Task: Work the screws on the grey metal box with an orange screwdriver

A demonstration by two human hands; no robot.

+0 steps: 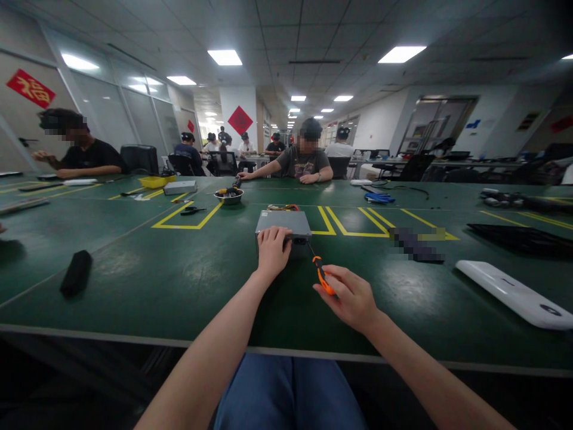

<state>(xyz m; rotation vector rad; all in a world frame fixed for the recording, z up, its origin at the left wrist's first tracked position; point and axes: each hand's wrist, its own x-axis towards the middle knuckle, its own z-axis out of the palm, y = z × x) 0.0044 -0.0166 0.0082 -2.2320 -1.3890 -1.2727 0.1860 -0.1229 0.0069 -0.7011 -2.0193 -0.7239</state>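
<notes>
My left hand (274, 251) rests palm-down on a gray metal box (283, 222), which sits on the green desk (134, 286) in front of me. My right hand (347, 298), apart from it, grips an orange screwdriver (321, 275) just beside the box.

An electronics workshop — long green workbenches (147, 286), yellow tape markings (176, 227), rows of seated workers (307, 158).

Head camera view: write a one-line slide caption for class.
Left hand rests on a grey metal box; right hand holds an orange screwdriver at a green workbench.
</notes>
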